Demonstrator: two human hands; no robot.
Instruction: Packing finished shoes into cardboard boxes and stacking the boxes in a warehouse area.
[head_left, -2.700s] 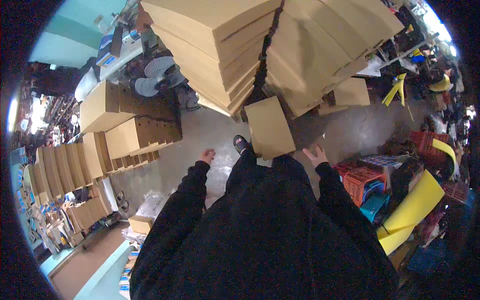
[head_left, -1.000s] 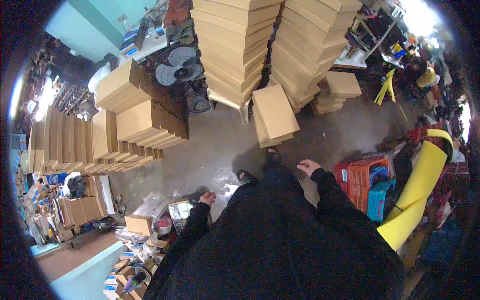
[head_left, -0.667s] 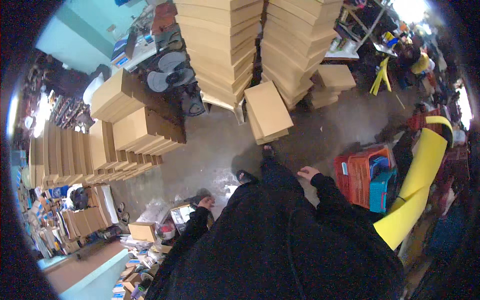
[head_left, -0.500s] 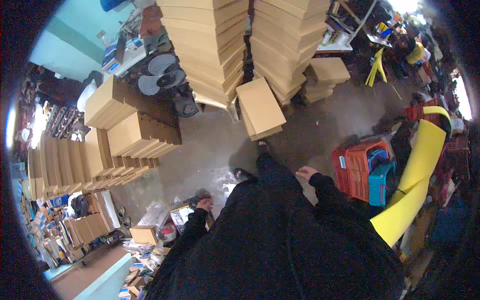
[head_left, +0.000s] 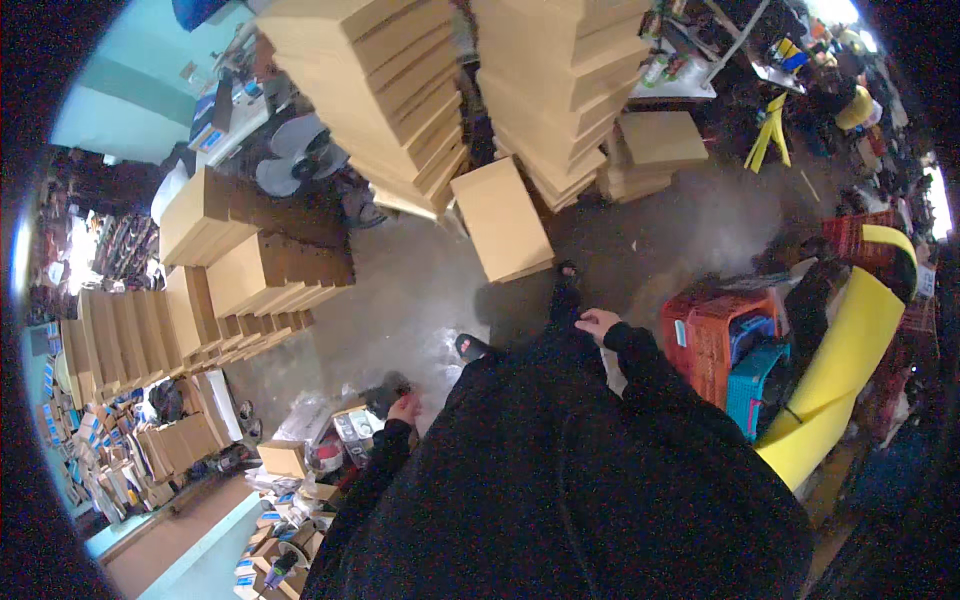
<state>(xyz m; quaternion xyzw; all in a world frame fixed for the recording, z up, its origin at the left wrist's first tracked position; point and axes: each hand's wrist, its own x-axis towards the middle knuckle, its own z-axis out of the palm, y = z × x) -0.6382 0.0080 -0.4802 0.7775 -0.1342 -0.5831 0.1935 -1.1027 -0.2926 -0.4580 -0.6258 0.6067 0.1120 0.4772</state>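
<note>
My left hand [head_left: 404, 408] hangs low at my left side, fingers loosely bent, with nothing seen in it. It is nearest a low pile of packages and small boxes [head_left: 352, 425] on the floor. My right hand [head_left: 598, 324] hangs at my right thigh, its fingers loosely bent and a little apart, holding nothing. Ahead of my feet lie cardboard boxes [head_left: 503, 220], one upon another. Behind them rise two tall stacks of the same brown cardboard, a left stack [head_left: 375, 90] and a right stack [head_left: 560, 80].
More cardboard stacks [head_left: 245, 280] stand at the left. To my right are red crates [head_left: 700, 340], a teal basket [head_left: 755, 385] and a rolled yellow sheet [head_left: 845, 365]. A fan [head_left: 300, 155] stands at the far left, and a lower cardboard stack [head_left: 660, 140] at the far right.
My feet have stepped, the left shoe now further forward. The box stacks ahead have shifted left and appear nearer. My right hand has swung slightly forward and left; both hands remain without an object.
</note>
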